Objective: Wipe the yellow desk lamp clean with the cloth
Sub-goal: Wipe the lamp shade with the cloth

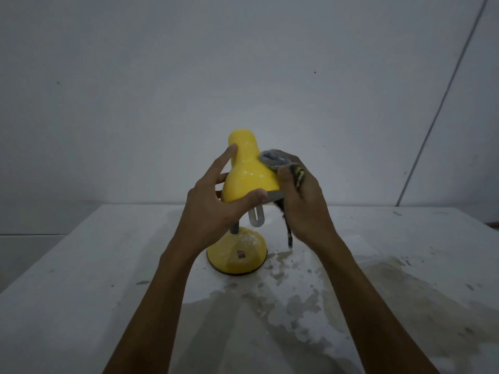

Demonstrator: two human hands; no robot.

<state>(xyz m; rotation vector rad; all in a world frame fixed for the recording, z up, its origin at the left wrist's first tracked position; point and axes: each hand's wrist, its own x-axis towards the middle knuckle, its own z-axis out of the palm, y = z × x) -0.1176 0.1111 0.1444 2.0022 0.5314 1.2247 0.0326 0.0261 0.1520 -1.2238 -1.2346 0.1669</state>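
Note:
The yellow desk lamp (247, 171) stands on a white table (81, 279), its bell-shaped shade tilted and its round base (236, 256) dusted with white specks. My left hand (216, 203) grips the shade from the left, thumb along the lower rim and fingers up its side. My right hand (302, 201) holds a grey cloth (272, 157) bunched against the right side of the shade. A dark strip of the cloth hangs down below that hand. A white bulb shows under the shade.
The table top is stained with brownish patches (391, 292) in front and to the right of the lamp. A plain grey wall (243, 63) rises behind the table, with a thin dark line (442, 101) running diagonally at the right.

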